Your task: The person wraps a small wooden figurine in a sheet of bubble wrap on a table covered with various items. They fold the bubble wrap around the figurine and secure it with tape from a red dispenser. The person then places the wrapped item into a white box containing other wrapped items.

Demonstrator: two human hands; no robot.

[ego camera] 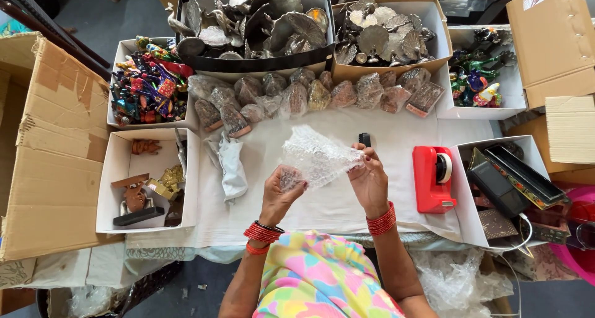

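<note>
**Bubble wrap held taut over the packing table**

Head view: a white-covered table [384,138] crowded with boxes of figurines. Left of the red tape dispenser [432,178], both hands grip a sheet of bubble wrap [317,157]: the left hand [280,194] pinches its lower corner, the right hand [370,180] clasps the opposite edge. Beyond the dispenser lies a row of wrapped figurines [310,96]. Keeping the sheet flat and evenly stretched should make for a tidy wrap.

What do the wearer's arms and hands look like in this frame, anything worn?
Both forearms are bare, no sleeves reaching them. The left hand has a stack of red bangles at the wrist, with one thin dark band on top. The right hand has a similar stack of red bangles. Nails on the right hand look dark-painted. No gloves.
</note>
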